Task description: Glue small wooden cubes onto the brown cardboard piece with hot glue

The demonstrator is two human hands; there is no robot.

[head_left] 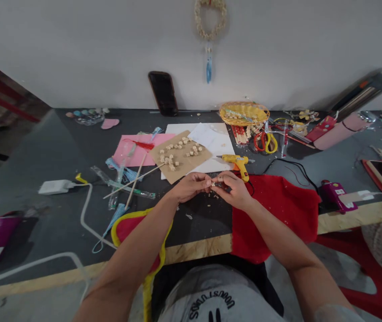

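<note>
Small beige cube-shaped pieces (pixel 173 163) are lying on a brown paper sheet (pixel 187 166), which is overlapping a pink rectangular sheet (pixel 123 150) at left. Yellow plastic glue gun (pixel 236 159) is lying right of the brown sheet; oval yellow woven basket (pixel 244 122) is sitting farther back. Dark rectangular phone (pixel 163 94) is leaning against the flat pale wall (pixel 103 67).

Left grip (pixel 191 187) and right grip (pixel 234 190) pinch, fingertips (pixel 207 183) close together.
</note>
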